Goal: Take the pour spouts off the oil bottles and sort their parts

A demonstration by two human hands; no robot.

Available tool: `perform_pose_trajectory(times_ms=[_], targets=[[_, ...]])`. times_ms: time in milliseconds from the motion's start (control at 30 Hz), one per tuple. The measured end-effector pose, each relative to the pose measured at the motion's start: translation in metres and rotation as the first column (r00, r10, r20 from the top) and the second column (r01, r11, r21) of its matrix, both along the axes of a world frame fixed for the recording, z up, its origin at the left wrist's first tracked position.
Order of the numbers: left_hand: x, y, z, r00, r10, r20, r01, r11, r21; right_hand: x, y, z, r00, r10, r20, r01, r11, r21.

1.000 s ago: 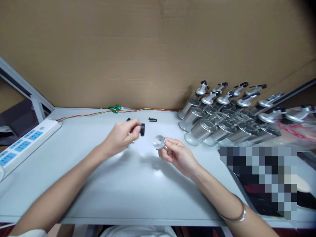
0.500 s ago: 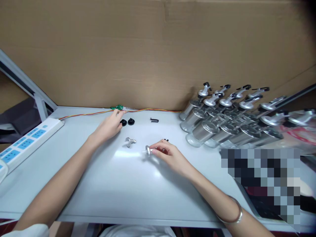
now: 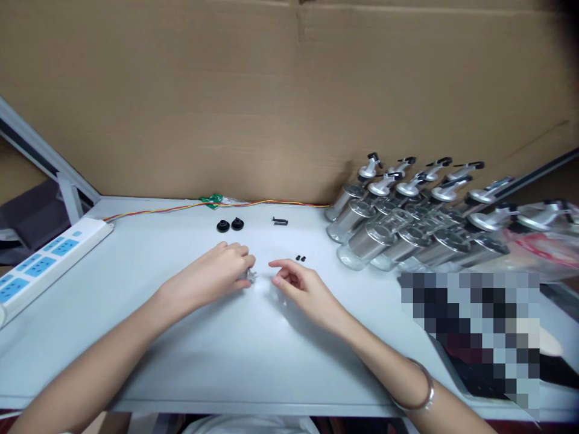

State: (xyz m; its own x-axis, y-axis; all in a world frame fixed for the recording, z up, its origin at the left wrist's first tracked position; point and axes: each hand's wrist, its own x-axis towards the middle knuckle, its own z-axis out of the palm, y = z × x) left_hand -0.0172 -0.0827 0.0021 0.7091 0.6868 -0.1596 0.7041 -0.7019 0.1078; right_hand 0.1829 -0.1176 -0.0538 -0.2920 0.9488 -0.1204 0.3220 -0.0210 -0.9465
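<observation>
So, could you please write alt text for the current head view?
A person's bare left hand mostly covers a small silver metal part at a pale grey tabletop, with the right hand, seemingly empty, nearby. Behind them lie two round black pieces; steel-sleeved glass bottles with silver spouts stand right, a white power strip left.

On the surface, a power strip lies along the left and bottles stand in rows at the right. Wires run along the back, before the cardboard. Nearer lie two stoppers, with bars to their right. Two plugs lie just behind the right fingers; a spout piece sits at the left fingers.
</observation>
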Motion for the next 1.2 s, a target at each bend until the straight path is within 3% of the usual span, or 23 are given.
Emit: perform_pose_trajectory(times_ms=[133,200,267,333,467,533,567,633,800,900,967,1033,1100,1200], targets=[[-0.004,0.009,-0.006,0.997,0.029,-0.071,-0.024,0.997,0.07,0.011,0.004,0.01,0.989,-0.145,-0.006,0.143,0.963,0.23],[-0.004,0.012,-0.008,0.992,0.076,-0.097,-0.076,0.997,0.003,0.018,0.006,0.015,0.976,-0.217,0.001,0.201,0.906,0.372],[-0.005,0.013,-0.007,0.979,0.145,-0.141,-0.161,0.981,-0.11,0.025,0.007,0.021,0.958,-0.288,-0.005,0.248,0.815,0.523],[-0.007,0.014,-0.004,0.966,0.198,-0.169,-0.229,0.955,-0.191,0.034,0.008,0.029,0.923,-0.383,-0.029,0.295,0.659,0.692],[-0.012,0.014,0.0,0.961,0.228,-0.154,-0.258,0.943,-0.212,0.063,0.013,0.044,0.735,-0.663,-0.14,0.378,0.228,0.897],[-0.012,0.012,0.002,0.958,0.234,-0.163,-0.266,0.941,-0.208,0.083,0.018,0.049,0.606,-0.774,-0.183,0.418,0.114,0.901],[-0.01,0.011,0.003,0.956,0.237,-0.171,-0.27,0.94,-0.21,0.092,0.022,0.051,0.555,-0.812,-0.18,0.436,0.099,0.895],[-0.007,0.008,0.005,0.954,0.238,-0.182,-0.276,0.935,-0.223,0.108,0.032,0.055,0.502,-0.859,-0.102,0.455,0.162,0.876],[-0.003,0.004,0.009,0.96,0.214,-0.181,-0.254,0.937,-0.238,0.117,0.058,0.077,0.493,-0.819,0.293,0.426,0.521,0.74],[-0.005,0.003,0.011,0.964,0.202,-0.171,-0.237,0.946,-0.221,0.11,0.069,0.091,0.464,-0.765,0.446,0.392,0.63,0.671],[-0.006,0.001,0.012,0.966,0.2,-0.164,-0.232,0.951,-0.204,0.106,0.073,0.096,0.442,-0.754,0.486,0.368,0.647,0.668],[-0.007,-0.001,0.014,0.968,0.198,-0.156,-0.226,0.955,-0.191,0.104,0.074,0.1,0.439,-0.768,0.466,0.371,0.627,0.685],[-0.008,-0.004,0.016,0.972,0.194,-0.136,-0.217,0.959,-0.182,0.101,0.072,0.105,0.436,-0.803,0.406,0.392,0.575,0.718],[-0.012,-0.011,0.016,0.982,0.184,-0.034,-0.187,0.966,-0.179,0.096,0.058,0.119,0.418,-0.866,0.275,0.394,0.446,0.804]])
